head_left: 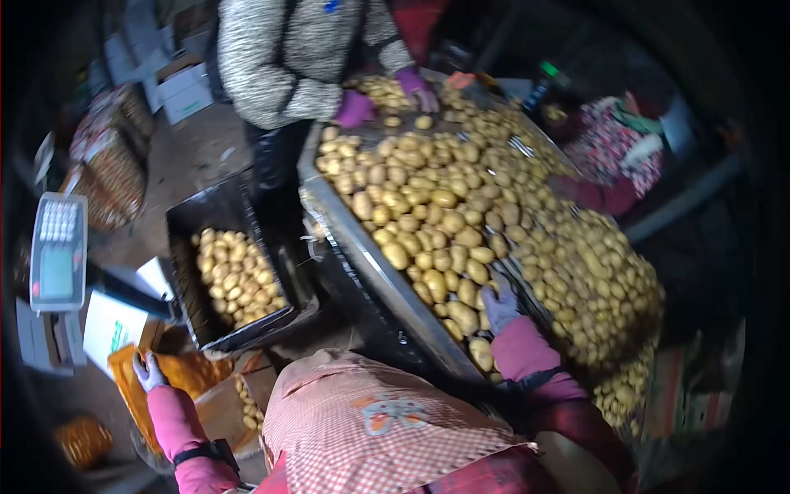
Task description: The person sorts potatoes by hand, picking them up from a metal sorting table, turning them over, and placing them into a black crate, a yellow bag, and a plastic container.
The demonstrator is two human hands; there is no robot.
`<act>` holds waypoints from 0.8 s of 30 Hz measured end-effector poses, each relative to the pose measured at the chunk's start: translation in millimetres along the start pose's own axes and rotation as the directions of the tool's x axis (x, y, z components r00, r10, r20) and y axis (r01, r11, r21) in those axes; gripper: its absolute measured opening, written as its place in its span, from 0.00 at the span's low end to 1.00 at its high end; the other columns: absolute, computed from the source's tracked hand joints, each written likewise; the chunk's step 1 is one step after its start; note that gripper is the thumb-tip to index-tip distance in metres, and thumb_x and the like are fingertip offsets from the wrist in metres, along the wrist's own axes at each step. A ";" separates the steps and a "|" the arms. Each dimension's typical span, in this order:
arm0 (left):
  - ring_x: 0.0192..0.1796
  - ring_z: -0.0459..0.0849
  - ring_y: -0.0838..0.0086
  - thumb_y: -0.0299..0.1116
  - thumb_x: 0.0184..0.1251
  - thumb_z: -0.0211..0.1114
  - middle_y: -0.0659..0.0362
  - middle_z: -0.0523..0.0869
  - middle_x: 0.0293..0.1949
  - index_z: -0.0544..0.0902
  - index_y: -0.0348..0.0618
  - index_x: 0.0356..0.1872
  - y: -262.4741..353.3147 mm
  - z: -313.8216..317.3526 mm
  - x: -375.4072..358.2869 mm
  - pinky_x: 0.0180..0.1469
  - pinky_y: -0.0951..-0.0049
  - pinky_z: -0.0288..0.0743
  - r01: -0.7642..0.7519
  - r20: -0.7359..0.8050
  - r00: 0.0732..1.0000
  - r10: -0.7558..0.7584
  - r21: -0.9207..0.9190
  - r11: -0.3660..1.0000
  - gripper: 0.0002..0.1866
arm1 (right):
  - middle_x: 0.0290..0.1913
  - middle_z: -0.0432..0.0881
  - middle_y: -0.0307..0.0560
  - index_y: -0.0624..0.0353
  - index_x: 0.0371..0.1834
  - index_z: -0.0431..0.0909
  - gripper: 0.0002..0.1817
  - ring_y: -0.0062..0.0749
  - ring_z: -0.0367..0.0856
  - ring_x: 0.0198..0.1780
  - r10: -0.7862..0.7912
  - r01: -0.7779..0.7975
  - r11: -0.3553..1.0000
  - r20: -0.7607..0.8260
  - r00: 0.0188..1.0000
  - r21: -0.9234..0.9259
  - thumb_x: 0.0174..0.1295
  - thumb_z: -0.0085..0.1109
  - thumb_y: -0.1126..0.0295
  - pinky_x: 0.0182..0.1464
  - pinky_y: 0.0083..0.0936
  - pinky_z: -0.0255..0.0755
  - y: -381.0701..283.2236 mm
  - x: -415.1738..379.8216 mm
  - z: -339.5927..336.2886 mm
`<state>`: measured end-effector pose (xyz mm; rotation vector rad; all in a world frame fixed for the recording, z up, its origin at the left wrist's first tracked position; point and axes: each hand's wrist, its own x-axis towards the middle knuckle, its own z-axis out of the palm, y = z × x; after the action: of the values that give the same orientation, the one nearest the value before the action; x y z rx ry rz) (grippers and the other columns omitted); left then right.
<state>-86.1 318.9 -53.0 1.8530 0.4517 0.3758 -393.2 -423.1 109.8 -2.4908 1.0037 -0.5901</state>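
My left hand (149,373), in a pale glove, rests at the edge of an orange mesh bag (193,367) at lower left. Its visible fingers are stretched and apart. My right hand (500,306), also gloved, lies among yellow potatoes (444,199) on a metal-rimmed sorting table (374,257). Its fingers reach forward, touching potatoes beside a dark divider; I see none held, though the fingertips are partly hidden. Loose potatoes (249,403) lie right of the bag.
A black crate (188,290) with potatoes stands left of the table. A scale display (58,251) and a white carton (123,328) are further left. Across the table, a person's purple-gloved hands (355,109) work over potatoes; another person's sleeve (609,196) reaches in from the right.
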 end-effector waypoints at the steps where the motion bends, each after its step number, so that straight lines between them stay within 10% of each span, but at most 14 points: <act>1: 0.55 0.74 0.66 0.32 0.62 0.62 0.49 0.75 0.57 0.66 0.34 0.63 5.9 29.1 -3.3 0.59 0.70 0.67 -0.187 0.122 0.976 0.180 0.043 0.981 0.28 | 0.55 0.72 0.61 0.57 0.64 0.64 0.30 0.53 0.68 0.60 0.182 -0.219 0.934 0.151 0.972 0.283 0.58 0.58 0.61 0.62 0.41 0.62 -3.7 -5.9 -6.3; 3: 0.57 0.74 0.64 0.29 0.61 0.62 0.49 0.76 0.55 0.69 0.34 0.61 101.8 112.9 -64.3 0.63 0.68 0.64 -0.385 0.308 0.854 0.419 -0.167 0.908 0.26 | 0.57 0.70 0.61 0.57 0.66 0.60 0.37 0.53 0.64 0.64 0.407 -0.504 0.823 0.348 0.845 0.261 0.54 0.62 0.58 0.63 0.40 0.60 -56.1 -17.5 -42.0; 5: 0.58 0.73 0.60 0.28 0.59 0.62 0.47 0.75 0.55 0.69 0.34 0.60 197.5 169.2 -141.2 0.63 0.64 0.63 -0.604 0.383 0.711 0.590 -0.097 0.791 0.27 | 0.62 0.63 0.65 0.58 0.68 0.57 0.44 0.57 0.60 0.66 -0.163 0.167 0.986 0.200 0.966 -0.001 0.49 0.66 0.54 0.64 0.43 0.59 -9.6 -40.6 -31.5; 7: 0.59 0.72 0.54 0.29 0.54 0.64 0.45 0.74 0.55 0.70 0.34 0.59 263.7 209.2 -208.3 0.64 0.60 0.63 -0.672 0.543 0.577 0.611 -0.109 0.732 0.29 | 0.69 0.49 0.68 0.57 0.69 0.55 0.48 0.62 0.53 0.69 -0.136 0.114 0.990 0.327 0.935 0.088 0.46 0.67 0.49 0.67 0.46 0.56 -17.0 -59.5 -45.8; 9: 0.59 0.71 0.51 0.32 0.50 0.65 0.43 0.72 0.56 0.72 0.35 0.57 308.9 236.6 -256.8 0.62 0.58 0.64 -0.784 0.661 0.180 0.729 -0.350 0.512 0.30 | 0.70 0.46 0.70 0.56 0.70 0.53 0.51 0.65 0.50 0.70 0.058 -0.005 0.995 0.540 0.840 -0.098 0.46 0.65 0.45 0.67 0.48 0.55 -47.1 -65.1 -65.6; 13: 0.60 0.69 0.50 0.47 0.53 0.61 0.45 0.72 0.57 0.74 0.47 0.57 334.6 278.2 -324.2 0.63 0.47 0.58 -0.865 0.723 -0.219 0.655 -0.454 0.212 0.29 | 0.70 0.43 0.73 0.53 0.71 0.54 0.49 0.73 0.55 0.65 -0.204 0.250 0.959 0.285 0.937 -0.134 0.45 0.65 0.46 0.63 0.57 0.58 -27.9 -72.1 -29.4; 14: 0.64 0.64 0.46 0.51 0.55 0.59 0.44 0.69 0.59 0.71 0.48 0.60 331.6 294.8 -327.5 0.65 0.42 0.53 -0.845 0.749 -0.293 0.594 -0.493 0.206 0.32 | 0.70 0.44 0.72 0.52 0.70 0.56 0.48 0.73 0.58 0.63 0.003 0.062 0.989 0.434 0.901 -0.134 0.46 0.64 0.47 0.62 0.56 0.59 -49.1 -58.3 -40.2; 19: 0.69 0.56 0.46 0.59 0.51 0.62 0.44 0.57 0.69 0.65 0.56 0.66 345.1 352.4 -321.9 0.67 0.41 0.49 -0.910 0.853 -0.310 0.420 -0.394 0.130 0.40 | 0.71 0.48 0.61 0.57 0.70 0.53 0.52 0.68 0.53 0.66 -0.200 0.286 0.930 0.331 0.922 -0.233 0.43 0.66 0.45 0.68 0.55 0.50 -55.7 -15.5 -4.5; 24: 0.70 0.56 0.46 0.54 0.46 0.66 0.42 0.56 0.69 0.64 0.59 0.66 356.0 394.9 -299.4 0.68 0.42 0.48 -0.923 0.904 -0.287 0.319 -0.349 0.161 0.42 | 0.70 0.53 0.55 0.46 0.70 0.54 0.48 0.61 0.51 0.68 -0.135 0.187 0.953 0.220 0.966 -0.237 0.43 0.67 0.54 0.68 0.53 0.50 -78.4 36.9 17.1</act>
<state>-120.0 -255.4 150.5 2.2933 -1.8533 -0.2056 -316.8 -393.9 143.1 -2.8130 0.8496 -0.2572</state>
